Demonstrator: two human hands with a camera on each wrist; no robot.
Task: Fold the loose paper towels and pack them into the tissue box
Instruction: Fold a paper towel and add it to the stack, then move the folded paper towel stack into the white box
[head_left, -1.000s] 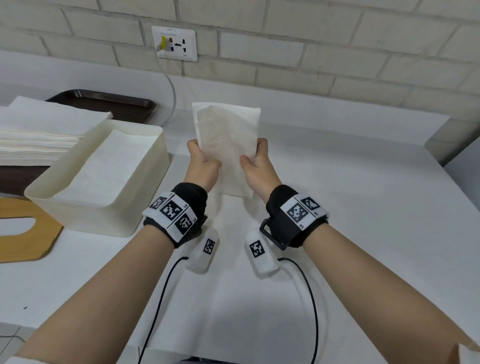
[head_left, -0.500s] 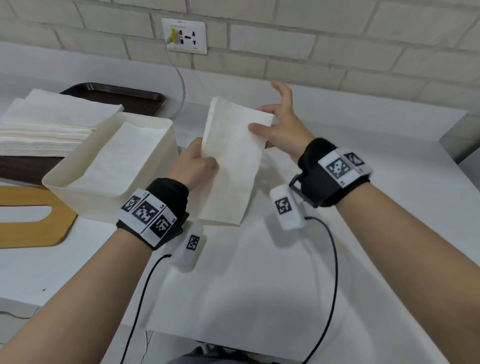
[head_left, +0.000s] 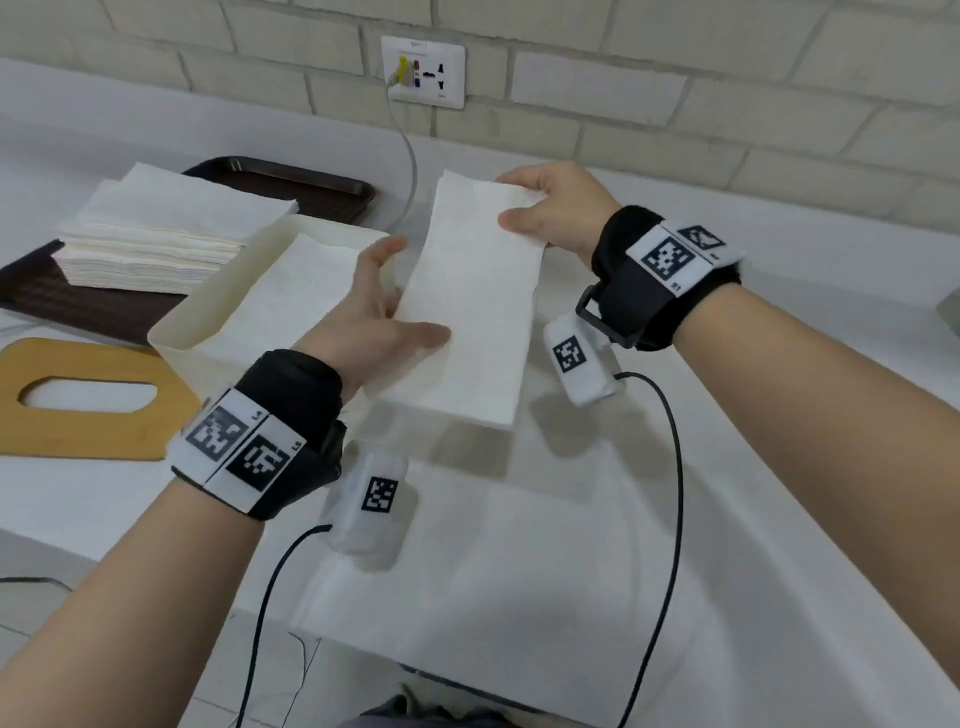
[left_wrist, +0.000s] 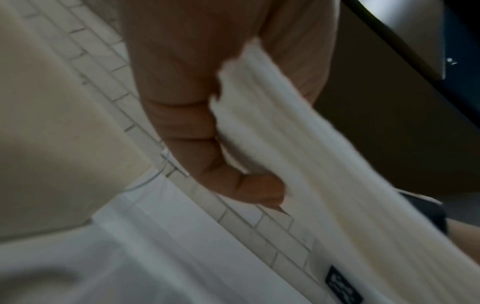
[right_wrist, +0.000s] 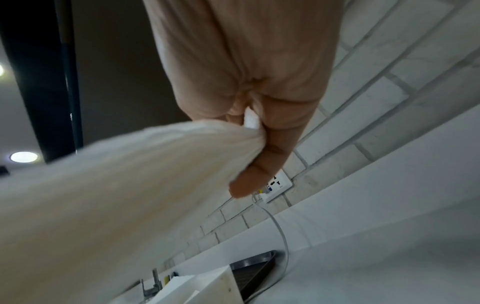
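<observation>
Landmark: the open cream tissue box (head_left: 218, 306), standing on the white counter (head_left: 727, 467).

Left of the box: a wooden lid (head_left: 93, 400) with an oval slot lies flat on the counter, near the box's front left corner. Behind and left of the box, a stack of loose paper towels (head_left: 171, 234) rests on a dark tray (head_left: 291, 182). Inside the box a folded towel (head_left: 291, 291) lies flat.

Just right of the box: the left hand (head_left: 374, 322) holds the lower left edge of a folded paper towel (head_left: 478, 301), which is raised above the counter. The thumb lies across the towel's upper face; the fingers (left_wrist: 249, 189) curl loosely beneath it, so the sheet sits pinched between thumb and fingers.

Further right of the box: the right hand (head_left: 561, 208) grips the towel's far upper corner. In the right wrist view the corner is bunched between the thumb (right_wrist: 262, 168) and the curled fingers, both closed tightly on it. The towel slopes from this raised corner down toward the left hand, its long axis running away from the person.

Behind the box, on the brick wall (head_left: 675, 104), a socket (head_left: 423, 73) carries a plugged cable.
</observation>
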